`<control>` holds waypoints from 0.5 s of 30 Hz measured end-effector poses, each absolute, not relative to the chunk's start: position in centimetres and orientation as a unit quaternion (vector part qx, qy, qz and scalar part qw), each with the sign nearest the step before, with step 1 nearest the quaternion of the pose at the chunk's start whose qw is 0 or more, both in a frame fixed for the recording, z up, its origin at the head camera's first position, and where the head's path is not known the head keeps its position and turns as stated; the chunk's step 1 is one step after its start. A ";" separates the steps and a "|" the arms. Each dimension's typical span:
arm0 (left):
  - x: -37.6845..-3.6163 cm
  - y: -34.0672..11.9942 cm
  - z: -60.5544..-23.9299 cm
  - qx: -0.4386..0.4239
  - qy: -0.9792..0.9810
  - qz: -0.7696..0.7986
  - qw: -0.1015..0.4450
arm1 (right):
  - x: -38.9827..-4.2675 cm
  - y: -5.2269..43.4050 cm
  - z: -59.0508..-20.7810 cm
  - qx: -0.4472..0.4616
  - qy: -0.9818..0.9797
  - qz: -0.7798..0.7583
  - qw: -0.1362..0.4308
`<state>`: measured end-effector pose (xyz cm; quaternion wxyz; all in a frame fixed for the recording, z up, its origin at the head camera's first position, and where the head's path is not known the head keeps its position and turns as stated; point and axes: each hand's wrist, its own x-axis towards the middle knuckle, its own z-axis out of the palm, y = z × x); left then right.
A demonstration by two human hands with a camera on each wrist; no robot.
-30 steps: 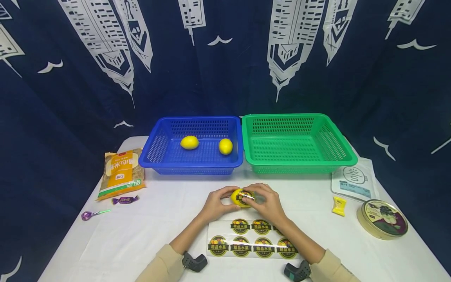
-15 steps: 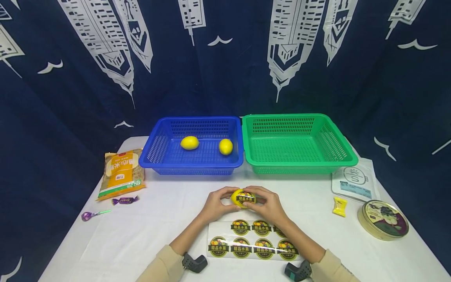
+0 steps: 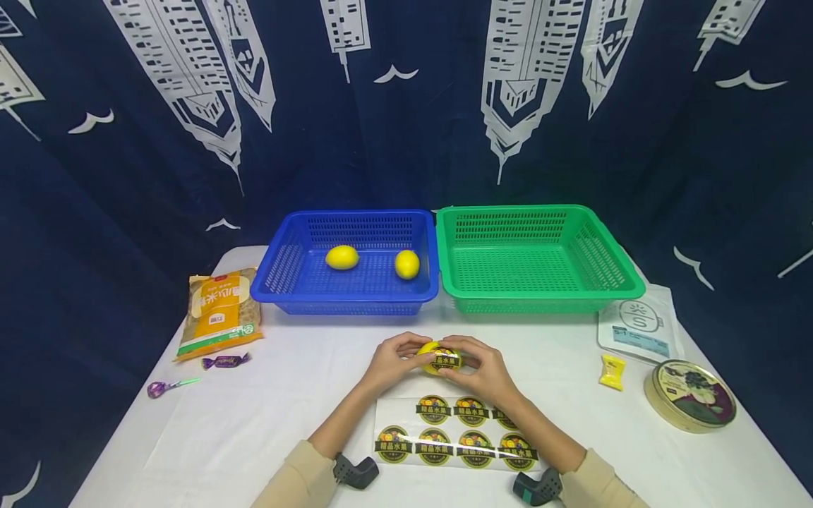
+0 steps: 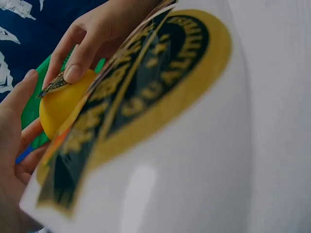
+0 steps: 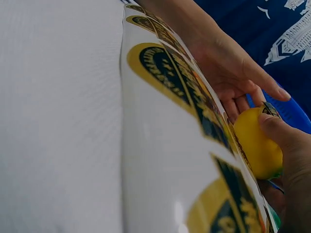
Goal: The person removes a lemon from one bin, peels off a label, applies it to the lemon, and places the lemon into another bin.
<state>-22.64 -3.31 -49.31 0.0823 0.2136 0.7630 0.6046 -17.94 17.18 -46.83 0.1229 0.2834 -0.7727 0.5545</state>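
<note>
Centrally, above the sticker sheet (image 3: 454,430), the lemon (image 3: 438,358) lies long axis left-right between both hands: left hand (image 3: 392,361) fingers curled round its left end, right hand (image 3: 484,367) fingertips pressing the round label (image 3: 446,360) onto it.

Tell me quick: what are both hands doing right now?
Left hand: holding the lemon, fingers curled round it.
Right hand: on the same lemon, fingertips pressing its sticker.
</note>
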 end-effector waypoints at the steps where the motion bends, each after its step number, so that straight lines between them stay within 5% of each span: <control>1: -22.6 -3.2 -49.3 0.206 0.761 0.609 0.081 | -18.0 17.1 -46.9 0.288 -0.773 0.551 0.128; 9: -21.3 -2.9 -46.5 0.194 0.747 0.630 0.089 | -18.0 17.1 -47.0 0.296 -0.779 0.535 0.139; 15: -21.2 -3.3 -45.7 0.180 0.737 0.640 0.124 | -18.3 17.6 -47.3 0.276 -0.769 0.571 0.081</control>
